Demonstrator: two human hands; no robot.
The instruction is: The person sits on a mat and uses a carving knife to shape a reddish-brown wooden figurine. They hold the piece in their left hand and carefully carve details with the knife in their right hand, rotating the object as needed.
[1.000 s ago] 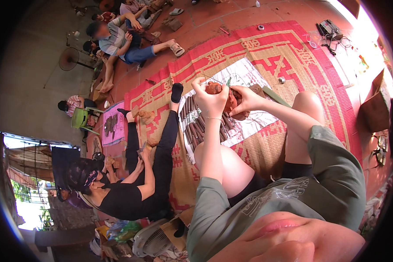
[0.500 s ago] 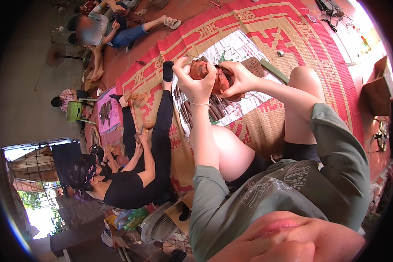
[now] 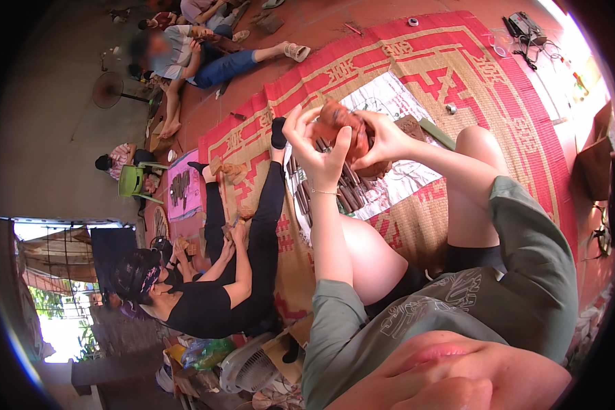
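At the lower left of the frame, a barred opening (image 3: 58,254) lets in bright light, and above it a round fan (image 3: 108,90) shows before the grey wall (image 3: 55,164). Next come a green chair (image 3: 130,182) and a pink cloth (image 3: 184,213), on which dark tools (image 3: 179,188) lie side by side. Below this cloth sits a co-worker in black (image 3: 201,311), with legs stretched out; both hands meet around an object too small to tell. Another person in blue shorts (image 3: 219,72) sits on the red floor (image 3: 314,29), at the upper left.

Above the centre of the frame, a carved reddish-brown piece (image 3: 355,130) is held up over a white cloth (image 3: 424,171). The left hand (image 3: 319,160) has its grip curved around the left side of the piece, thumb nearer; the right hand (image 3: 388,140) has its grip pinching the right side, between thumb and fingers. Beneath, brown tools (image 3: 348,196) lie on the white cloth; to their right are a brown block (image 3: 409,126) and a green strip (image 3: 436,134). Farther right, a small metal cylinder (image 3: 451,109) rests on the patterned mat (image 3: 488,113). At the upper right lies a dark device with cables (image 3: 526,29), and below it stands a brown box (image 3: 594,154).
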